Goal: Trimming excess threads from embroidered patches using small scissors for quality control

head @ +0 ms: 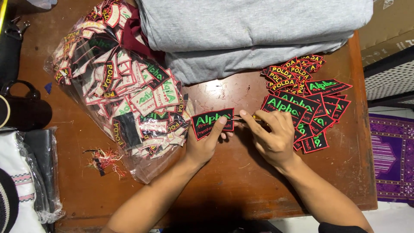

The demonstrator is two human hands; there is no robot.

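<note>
My left hand pinches a black embroidered patch with green lettering and a red border, held flat just above the brown wooden table. My right hand is closed around a small thin tool whose tip touches the patch's right edge; the tool is mostly hidden by the fingers. Just right of that hand lies a loose pile of finished patches, black with green or yellow lettering and red edges.
A clear plastic bag of several patches, many lying back side up, sits at the left. Folded grey cloth lies along the far edge. A tuft of cut threads is near the bag. A dark mug stands at far left.
</note>
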